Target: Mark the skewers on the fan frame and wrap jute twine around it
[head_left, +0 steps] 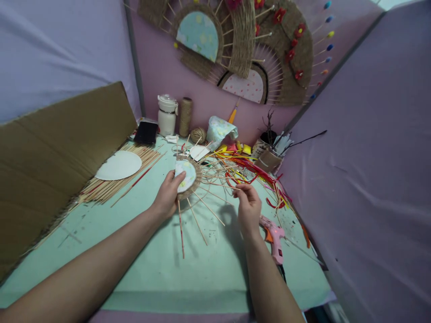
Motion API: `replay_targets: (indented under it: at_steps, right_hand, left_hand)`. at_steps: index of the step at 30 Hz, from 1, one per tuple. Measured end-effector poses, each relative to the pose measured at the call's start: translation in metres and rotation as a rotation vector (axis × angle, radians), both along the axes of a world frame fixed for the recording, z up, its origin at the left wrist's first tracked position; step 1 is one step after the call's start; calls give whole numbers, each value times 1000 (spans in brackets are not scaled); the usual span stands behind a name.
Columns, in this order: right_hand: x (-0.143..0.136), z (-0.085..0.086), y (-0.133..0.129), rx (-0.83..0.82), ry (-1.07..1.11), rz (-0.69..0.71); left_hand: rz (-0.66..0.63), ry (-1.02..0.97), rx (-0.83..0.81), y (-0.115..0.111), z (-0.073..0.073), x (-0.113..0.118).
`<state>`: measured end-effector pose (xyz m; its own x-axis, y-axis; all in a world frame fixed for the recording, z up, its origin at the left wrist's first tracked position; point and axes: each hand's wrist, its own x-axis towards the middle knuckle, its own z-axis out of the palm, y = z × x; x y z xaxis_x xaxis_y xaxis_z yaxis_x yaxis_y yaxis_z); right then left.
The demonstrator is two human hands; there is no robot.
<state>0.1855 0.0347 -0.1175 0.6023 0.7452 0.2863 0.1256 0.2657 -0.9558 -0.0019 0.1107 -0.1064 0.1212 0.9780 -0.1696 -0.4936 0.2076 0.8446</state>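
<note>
The left hand (166, 194) pinches a half disc (190, 174) above the table (148, 273), its cloth face and twine rim in place; the outer sticks (211, 211) fan out bare. The right hand (249, 208) pinches one stick (220, 185). Tangled strips (257, 168) crowd behind; a glue gun (276, 237) lies beside the right forearm (267, 273).

This looked like a small craft corner, boxed in by lilac sheeting. Its worktop (144, 269) bore a pink glue gun (276, 235), thin wooden sticks (134, 179), a ball of twine (198, 135) and red and yellow fuzzy stems (247, 165), while half-round twine-wrapped decorations (243, 40) hung on the pink wall (151, 63) behind.
</note>
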Motion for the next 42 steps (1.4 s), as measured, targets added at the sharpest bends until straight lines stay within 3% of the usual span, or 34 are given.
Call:
replay_targets:
  at_steps: [3,5,7,11,14,23,26,31,34,36,42]
  right_hand:
    - [-2,-8,5,-150,107,304]
    - [-2,-13,7,-179,132,344]
    - [-1,-14,8,-152,130,261]
    - [6,-7,8,24,210,-104]
    - [17,-4,8,95,281,-297]
    - [54,0,0,151,293,-527]
    - [44,4,2,100,304,-379]
    - [6,4,7,-202,343,174]
    - [-9,4,5,-298,433,443]
    - [-11,5,3,-306,498,538]
    - [-6,7,2,-343,560,616]
  left_hand:
    - [-36,-3,7,-2,0,0]
    - [-64,-1,12,-4,1,1]
    - [-86,-4,6,-5,3,2]
    - [-79,-14,-3,-7,3,2]
    - [-48,-17,1,-5,1,1]
    - [105,-21,-181,1,7,-5]
    - [143,-20,-181,2,8,-5]
    - [46,-19,-42,-4,7,-1]
    - [-14,-16,13,-8,7,2]
    - [-41,-15,32,-10,6,3]
    - [-73,6,53,-10,2,4]
